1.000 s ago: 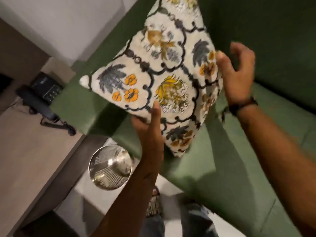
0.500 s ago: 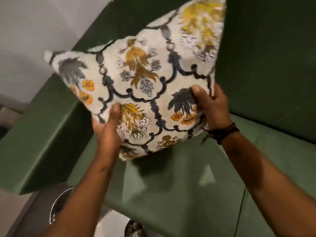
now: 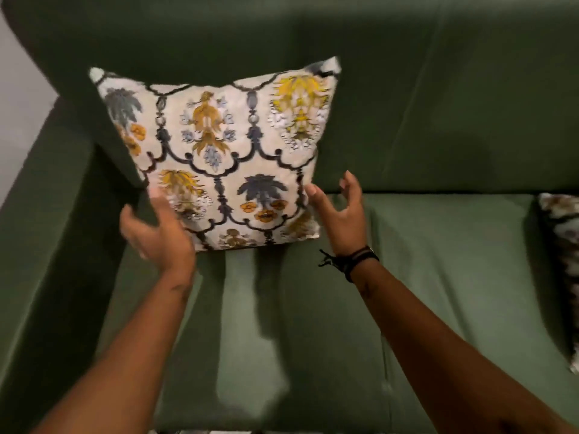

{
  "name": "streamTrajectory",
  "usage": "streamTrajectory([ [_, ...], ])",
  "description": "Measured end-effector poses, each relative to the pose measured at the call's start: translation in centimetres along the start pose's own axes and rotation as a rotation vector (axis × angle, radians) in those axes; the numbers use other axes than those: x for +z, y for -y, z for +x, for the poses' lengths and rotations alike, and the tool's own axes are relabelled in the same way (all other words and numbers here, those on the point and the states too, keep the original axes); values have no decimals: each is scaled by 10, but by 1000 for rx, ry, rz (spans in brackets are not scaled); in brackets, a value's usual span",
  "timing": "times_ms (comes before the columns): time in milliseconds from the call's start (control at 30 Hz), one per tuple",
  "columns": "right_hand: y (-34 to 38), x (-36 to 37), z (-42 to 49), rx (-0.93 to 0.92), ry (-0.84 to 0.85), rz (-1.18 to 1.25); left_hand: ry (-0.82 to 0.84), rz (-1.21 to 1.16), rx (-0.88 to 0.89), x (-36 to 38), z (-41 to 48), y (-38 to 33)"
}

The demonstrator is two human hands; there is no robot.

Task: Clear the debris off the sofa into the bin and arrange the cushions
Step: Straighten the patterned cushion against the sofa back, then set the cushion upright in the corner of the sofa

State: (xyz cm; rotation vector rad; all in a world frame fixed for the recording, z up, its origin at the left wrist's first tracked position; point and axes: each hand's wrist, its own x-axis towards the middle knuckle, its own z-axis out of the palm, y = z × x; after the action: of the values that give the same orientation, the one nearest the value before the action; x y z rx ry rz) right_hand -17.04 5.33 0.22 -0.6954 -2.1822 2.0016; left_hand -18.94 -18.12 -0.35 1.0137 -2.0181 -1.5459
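While my left hand (image 3: pixel 158 234) lies spread against the lower left corner of the patterned cushion (image 3: pixel 225 158), my right hand (image 3: pixel 340 211) hangs open just beside its lower right edge, fingers loosely curled and gripping nothing. The cushion stands upright beyond my fingers, leaning on the green sofa's backrest (image 3: pixel 407 89) beside the armrest (image 3: pixel 40 214) off my left. Well out past my right wrist, with its dark wristband (image 3: pixel 360 256), a second patterned cushion (image 3: pixel 560 245) pokes in at the frame's edge.

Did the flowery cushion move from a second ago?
Yes. The flowery cushion went from held up in the air down onto the green sofa, now standing against its backrest near the left armrest.
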Motion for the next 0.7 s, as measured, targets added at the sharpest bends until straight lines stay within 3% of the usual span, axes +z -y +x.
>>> streamTrajectory([
  [33, 2, -26, -14, -2, -68, -7, -57, 8, -3, -1, -28, -2],
  [100, -1, -82, -45, 12, -187, -39, 31, 3, 5, 0, -91, -3],
  [300, -31, -282, -120, 215, -965, -29, 1039, -2, 182, 58, -285, -35],
  [400, -55, -369, -116, 468, -1236, 26, 1384, -6, 191, 134, -351, -56],
  [533, -85, -452, -82, 555, -1261, 218, 1537, 63, 143, 257, -438, -72],
  [700, -113, -503, -31, 357, -1198, 298, 1621, 253, 260, 405, -526, -78],
])
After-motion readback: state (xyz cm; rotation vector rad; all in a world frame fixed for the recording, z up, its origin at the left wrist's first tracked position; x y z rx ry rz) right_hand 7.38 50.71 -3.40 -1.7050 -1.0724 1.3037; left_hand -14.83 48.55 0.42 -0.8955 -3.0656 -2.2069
